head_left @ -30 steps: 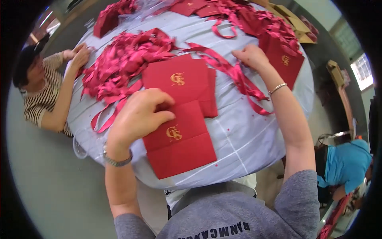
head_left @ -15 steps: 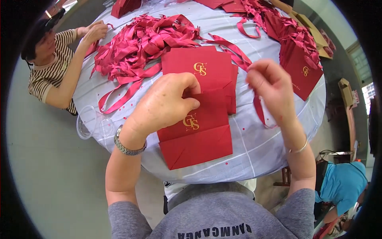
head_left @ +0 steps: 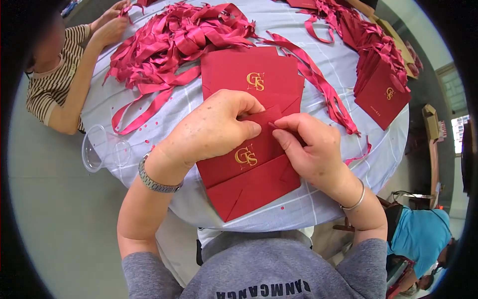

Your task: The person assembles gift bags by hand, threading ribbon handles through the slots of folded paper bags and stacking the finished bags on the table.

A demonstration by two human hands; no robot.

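Red paper bag [head_left: 254,192] with a gold emblem is at the near side of the cloth-covered tabletop [head_left: 321,202], its upper end overlapping a stack of similar bags [head_left: 234,65]. The left hand [head_left: 209,127] pinches its upper part between thumb and forefinger; just beside, the right hand [head_left: 316,149] pinches what looks like a ribbon tip [head_left: 272,124]. Beyond them, pink-red ribbons [head_left: 184,40] lie heaped left of the stack.
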